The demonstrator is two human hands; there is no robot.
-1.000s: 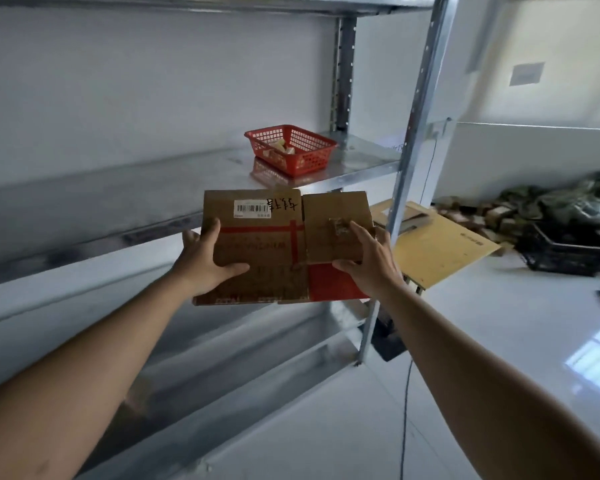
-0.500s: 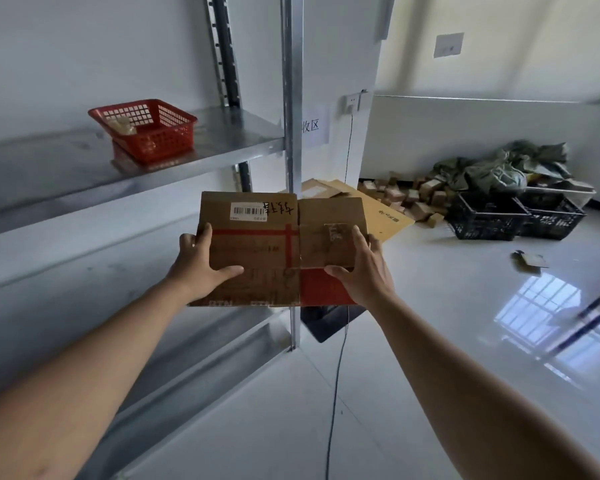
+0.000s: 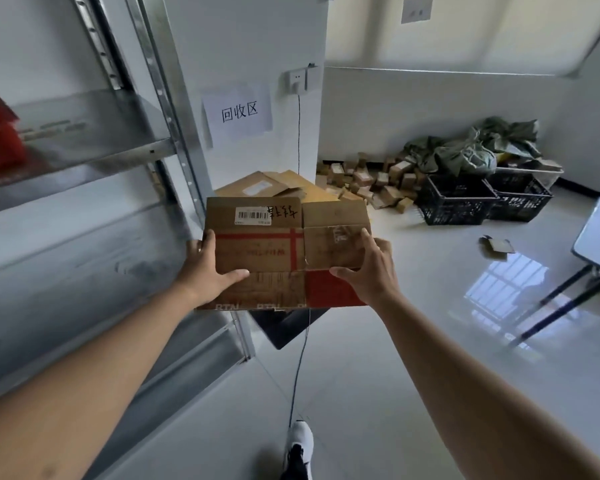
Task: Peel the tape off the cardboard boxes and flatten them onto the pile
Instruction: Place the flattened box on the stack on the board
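Cardboard, already flattened, is what you hold out at chest height: the flattened box (image 3: pixel 284 252) lies with its long axis running left to right between your hands, your left hand (image 3: pixel 207 271) pinching its left edge with the thumb on top and your right hand (image 3: pixel 368 271) clamping the right edge the same way. Straight ahead and lower, just beyond the far edge of the sheet, sits the pile (image 3: pixel 278 188) on the floor by the wall, so I judge the coming move is forward and down, with neither hand clearly nearer.
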